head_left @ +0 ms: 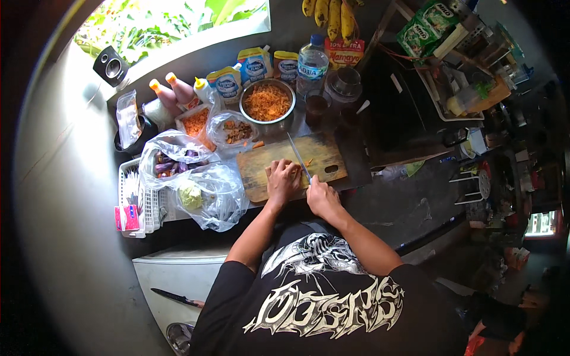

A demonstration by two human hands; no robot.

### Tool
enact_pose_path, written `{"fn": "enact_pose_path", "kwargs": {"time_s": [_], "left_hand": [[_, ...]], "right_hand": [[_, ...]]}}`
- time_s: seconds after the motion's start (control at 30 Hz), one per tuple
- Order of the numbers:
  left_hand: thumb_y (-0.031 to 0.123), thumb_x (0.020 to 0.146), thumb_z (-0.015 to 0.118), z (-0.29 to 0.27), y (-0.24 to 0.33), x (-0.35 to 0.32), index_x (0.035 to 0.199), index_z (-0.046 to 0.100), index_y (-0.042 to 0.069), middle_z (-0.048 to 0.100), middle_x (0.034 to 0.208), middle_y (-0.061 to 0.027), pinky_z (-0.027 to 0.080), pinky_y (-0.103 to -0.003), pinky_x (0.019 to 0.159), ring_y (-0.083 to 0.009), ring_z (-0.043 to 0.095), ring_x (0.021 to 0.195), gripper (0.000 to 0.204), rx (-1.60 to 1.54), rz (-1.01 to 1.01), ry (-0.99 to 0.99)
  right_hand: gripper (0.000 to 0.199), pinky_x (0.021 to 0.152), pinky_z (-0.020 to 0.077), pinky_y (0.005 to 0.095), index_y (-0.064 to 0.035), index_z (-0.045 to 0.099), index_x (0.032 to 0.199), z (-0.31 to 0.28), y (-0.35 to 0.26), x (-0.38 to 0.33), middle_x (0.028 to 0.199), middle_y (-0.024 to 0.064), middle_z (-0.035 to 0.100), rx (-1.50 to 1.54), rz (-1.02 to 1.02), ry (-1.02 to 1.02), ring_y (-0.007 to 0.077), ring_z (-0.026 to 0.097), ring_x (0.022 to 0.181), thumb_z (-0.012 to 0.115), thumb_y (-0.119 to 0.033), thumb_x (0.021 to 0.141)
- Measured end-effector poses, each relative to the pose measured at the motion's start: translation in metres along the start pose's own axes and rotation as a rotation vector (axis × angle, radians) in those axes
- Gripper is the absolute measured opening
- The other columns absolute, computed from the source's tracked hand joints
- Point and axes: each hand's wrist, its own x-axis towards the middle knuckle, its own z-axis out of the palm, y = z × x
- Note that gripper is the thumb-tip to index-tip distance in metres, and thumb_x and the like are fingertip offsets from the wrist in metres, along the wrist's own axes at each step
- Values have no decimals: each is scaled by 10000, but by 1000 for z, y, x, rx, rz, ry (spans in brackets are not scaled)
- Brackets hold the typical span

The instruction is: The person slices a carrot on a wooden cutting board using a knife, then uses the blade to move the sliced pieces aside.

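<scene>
My right hand grips a kitchen knife whose long blade points away over a worn wooden cutting board. Left of the blade, my left hand rests on the board with its fingers curled down. Whatever lies under those fingers is hidden. A few thin orange shreds lie beside the blade. At the board's far edge is a small carrot piece. Behind it stands a metal bowl filled with shredded orange food that looks like carrot.
Left of the board are plastic bags with brown pieces, chopped orange pieces, purple vegetables and a pale cabbage. Sauce bottles, pouches and a water bottle line the back. Another knife lies lower left.
</scene>
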Motion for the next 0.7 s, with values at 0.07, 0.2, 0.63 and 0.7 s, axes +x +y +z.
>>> {"fn": "enact_pose_path", "kwargs": {"time_s": [0.07, 0.2, 0.63, 0.7], "left_hand": [[281, 823, 745, 1, -3, 0, 896, 723, 154, 654, 1027, -42, 389, -411, 872, -284, 564, 1019, 149, 3, 9, -3], [259, 813, 732, -1, -3, 1, 876, 719, 173, 642, 1011, -17, 393, -414, 851, -265, 560, 1016, 107, 19, 24, -22], [217, 782, 728, -2, -1, 4, 850, 695, 161, 643, 1002, -26, 393, -407, 847, -272, 570, 994, 94, -28, 4, -36], [215, 780, 728, -1, -2, 3, 855, 694, 162, 642, 999, -27, 393, -407, 846, -271, 569, 994, 98, -19, 5, -33]], "right_hand": [[239, 827, 538, 577, 15, 506, 1085, 5, -1, -2, 958, 313, 689, -68, 20, 27, 494, 674, 931, 460, -204, 999], [231, 794, 556, 564, 17, 496, 1092, 20, 5, 0, 936, 301, 698, -102, -13, 53, 479, 691, 895, 462, -189, 994], [219, 789, 546, 583, -8, 478, 1092, 31, 9, 20, 913, 303, 696, -77, -20, 124, 493, 687, 881, 416, -198, 1002], [220, 805, 540, 586, -7, 469, 1104, 23, 4, 26, 931, 307, 694, -95, 2, 103, 493, 684, 900, 407, -194, 1007]]}}
